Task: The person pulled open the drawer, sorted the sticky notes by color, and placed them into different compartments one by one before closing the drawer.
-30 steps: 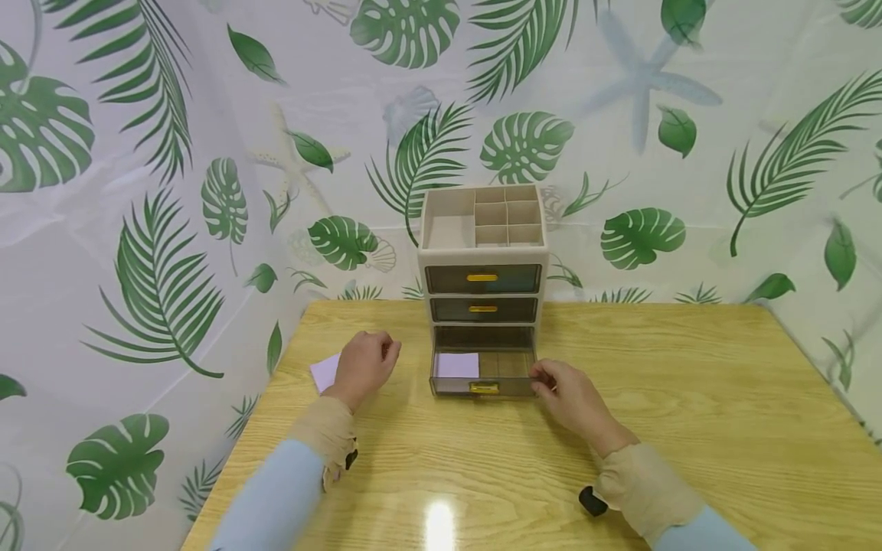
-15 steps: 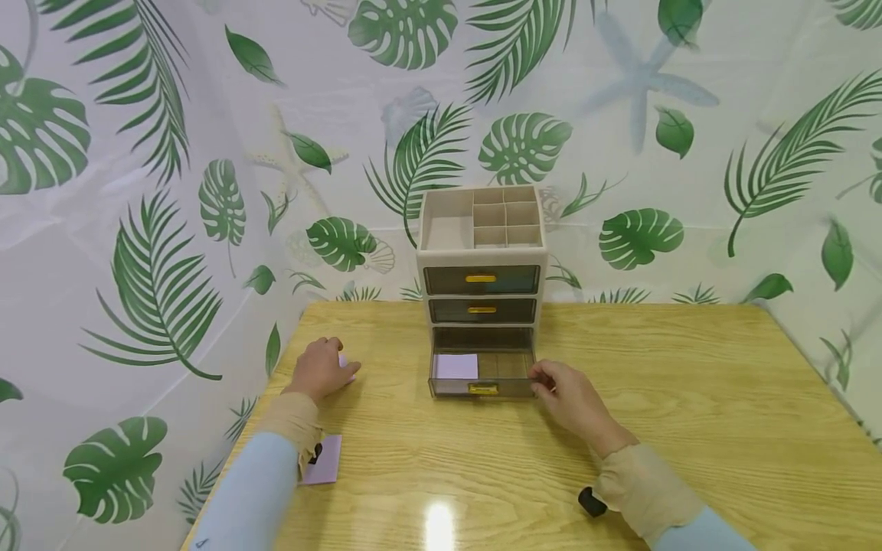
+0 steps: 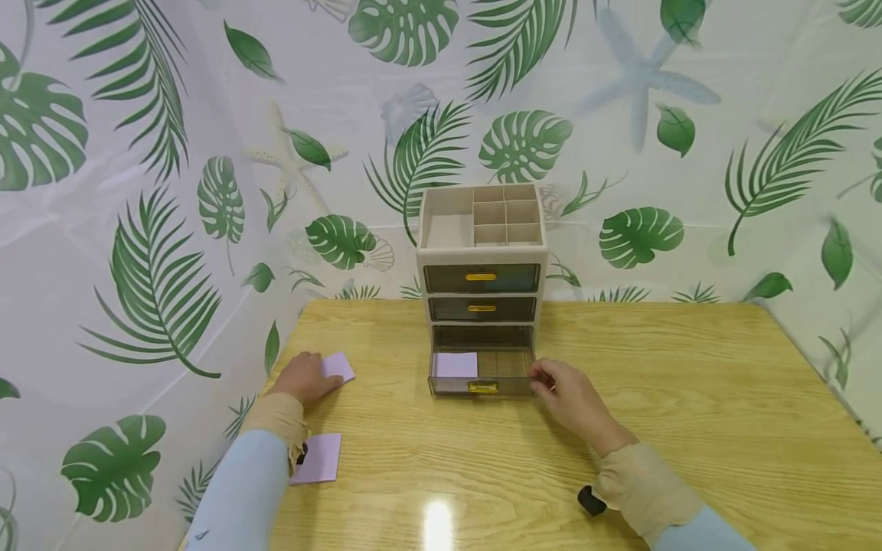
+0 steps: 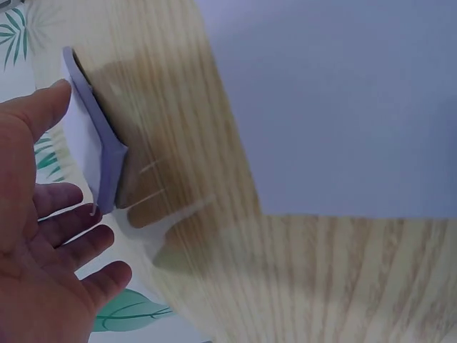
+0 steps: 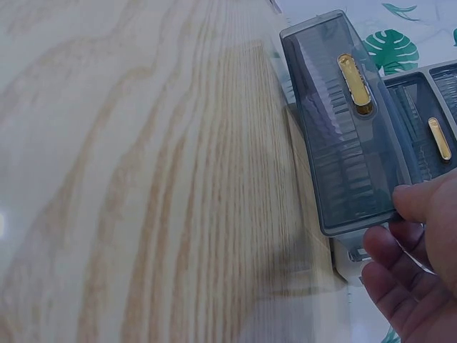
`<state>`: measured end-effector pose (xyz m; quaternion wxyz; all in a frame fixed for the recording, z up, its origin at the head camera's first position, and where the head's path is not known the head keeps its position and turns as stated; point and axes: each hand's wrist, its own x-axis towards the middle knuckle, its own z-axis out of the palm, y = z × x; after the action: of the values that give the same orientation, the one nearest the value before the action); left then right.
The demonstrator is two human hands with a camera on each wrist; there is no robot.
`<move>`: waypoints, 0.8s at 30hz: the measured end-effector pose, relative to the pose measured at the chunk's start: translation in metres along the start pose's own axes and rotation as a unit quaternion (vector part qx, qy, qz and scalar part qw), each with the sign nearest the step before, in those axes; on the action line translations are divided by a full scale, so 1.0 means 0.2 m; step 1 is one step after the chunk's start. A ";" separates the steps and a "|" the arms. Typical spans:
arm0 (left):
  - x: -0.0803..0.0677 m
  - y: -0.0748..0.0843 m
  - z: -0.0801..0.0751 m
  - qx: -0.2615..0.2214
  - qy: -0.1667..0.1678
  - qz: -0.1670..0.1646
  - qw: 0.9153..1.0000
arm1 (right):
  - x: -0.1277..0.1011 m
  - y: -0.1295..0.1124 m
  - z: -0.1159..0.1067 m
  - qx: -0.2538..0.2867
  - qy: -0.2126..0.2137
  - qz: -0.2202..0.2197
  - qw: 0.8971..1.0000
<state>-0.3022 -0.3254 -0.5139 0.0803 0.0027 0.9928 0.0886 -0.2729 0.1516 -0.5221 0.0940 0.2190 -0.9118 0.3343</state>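
My left hand point(image 3: 303, 379) reaches to a lilac square sticky-note pad point(image 3: 339, 367) at the table's left side. In the left wrist view, the thumb tip meets one edge of this pad point(image 4: 107, 161) and the loosely bent fingers lie by its other end. A second lilac pad point(image 3: 321, 459) lies nearer, partly under the wrist. My right hand point(image 3: 572, 398) pinches the right front corner of a smoky clear drawer point(image 3: 513, 387), pulled out at the bottom of a beige desk organizer point(image 3: 482, 252). Inside the drawer, on the left, sits another lilac pad point(image 3: 456, 365).
Above the pulled-out drawer are two closed drawers with gold handles point(image 3: 481, 277). The organizer's top has open compartments point(image 3: 448, 218). It stands on a wood-grain table point(image 3: 661, 367), before a leaf-printed backdrop point(image 3: 579, 61).
My left hand has moved left and down from beside the drawer to the far pad. The nearer pad, earlier hidden by the arm, now shows. My right hand stays on the drawer.
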 end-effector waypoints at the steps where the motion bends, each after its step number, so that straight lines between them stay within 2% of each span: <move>1: 0.00 0.00 0.00 0.005 -0.002 0.000 1.000 | 0.00 0.00 0.00 0.000 0.000 0.000 1.000; 13: 0.02 -0.01 0.01 -0.005 -0.010 -0.024 1.000 | 0.00 0.00 0.00 0.005 0.000 0.002 1.000; 24: 0.01 0.00 0.01 -0.006 0.012 -0.029 1.000 | 0.00 0.00 0.00 0.004 -0.002 0.002 1.000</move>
<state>-0.3045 -0.3247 -0.5157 0.0707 -0.0271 0.9929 0.0921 -0.2719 0.1518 -0.5210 0.0903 0.2186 -0.9111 0.3376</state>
